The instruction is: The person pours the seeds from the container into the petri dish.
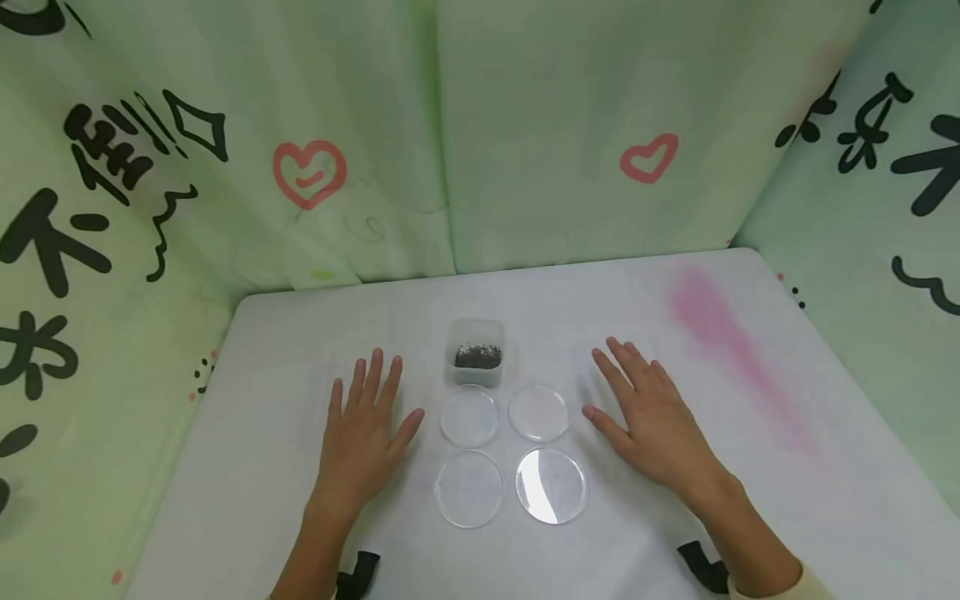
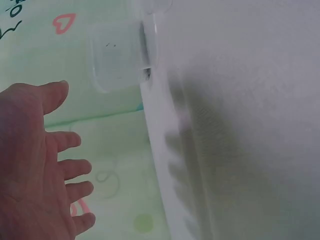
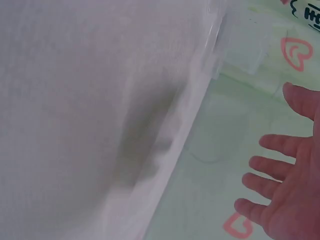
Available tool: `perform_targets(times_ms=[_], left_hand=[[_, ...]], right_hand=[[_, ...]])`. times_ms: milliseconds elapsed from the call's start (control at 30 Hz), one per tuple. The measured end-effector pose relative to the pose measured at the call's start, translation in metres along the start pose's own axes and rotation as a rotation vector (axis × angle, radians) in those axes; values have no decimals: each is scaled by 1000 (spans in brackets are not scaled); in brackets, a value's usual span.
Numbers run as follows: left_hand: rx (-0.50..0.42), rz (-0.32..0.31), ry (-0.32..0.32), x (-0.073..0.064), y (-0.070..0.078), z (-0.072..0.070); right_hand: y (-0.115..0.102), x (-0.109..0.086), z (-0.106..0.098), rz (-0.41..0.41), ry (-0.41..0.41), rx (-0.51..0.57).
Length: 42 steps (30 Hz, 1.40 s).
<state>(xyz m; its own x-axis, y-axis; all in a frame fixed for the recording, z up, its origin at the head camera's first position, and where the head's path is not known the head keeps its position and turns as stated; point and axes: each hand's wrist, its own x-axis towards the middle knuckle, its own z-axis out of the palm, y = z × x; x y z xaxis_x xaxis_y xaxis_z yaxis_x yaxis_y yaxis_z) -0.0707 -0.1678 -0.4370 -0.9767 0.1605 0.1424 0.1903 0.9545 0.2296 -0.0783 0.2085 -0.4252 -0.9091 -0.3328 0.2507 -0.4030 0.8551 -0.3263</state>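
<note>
Several clear round dishes, like petri dishes, lie in two rows on the white table. The near-right dish carries a bright reflection; beside it is the near-left dish. Behind them sit the far-left dish and the far-right dish. A small translucent plastic box with dark bits in it stands just beyond. My left hand is to the left of the dishes, palm down with fingers spread, holding nothing. To their right, my right hand is likewise spread and holds nothing. Both wrist views show a hand apart from the tabletop.
The white tabletop has a pink smear on its right side. Pale green curtains with drawn hearts and black characters hang behind and at both sides. Black straps show by the wrists.
</note>
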Motion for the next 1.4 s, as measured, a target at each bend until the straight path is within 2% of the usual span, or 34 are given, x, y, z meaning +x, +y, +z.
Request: perform_targets(times_ms=[167,300,433,533,700,833,1000,1200,1300,1400], left_hand=[[10,54,15,15,3,2],[-37,94,-8,30,4,4],[-189,162,-62,49,4,13],[-349,198,-103,64,3,22],[-582,186,-168,88,1,31],[-678,184,-219,104,-2,35],[-754,187,-294,116,-4,39],[-786,151,-355,123,-1,40],[-817,138,-361,125,2,39],[-853,126,-339,127,3,38]], right_hand=[[-6,8,9,-38,-40,20],[-13,14,13,-62,-78,60],[-17,21,18,-43,-148,123],[-19,24,21,-9,-211,173],[-19,29,27,23,-274,218],[-17,33,32,14,-300,220],[-15,37,35,-11,-309,228],[-12,40,36,3,-318,240],[-11,41,36,16,-324,245],[-11,41,36,21,-329,256]])
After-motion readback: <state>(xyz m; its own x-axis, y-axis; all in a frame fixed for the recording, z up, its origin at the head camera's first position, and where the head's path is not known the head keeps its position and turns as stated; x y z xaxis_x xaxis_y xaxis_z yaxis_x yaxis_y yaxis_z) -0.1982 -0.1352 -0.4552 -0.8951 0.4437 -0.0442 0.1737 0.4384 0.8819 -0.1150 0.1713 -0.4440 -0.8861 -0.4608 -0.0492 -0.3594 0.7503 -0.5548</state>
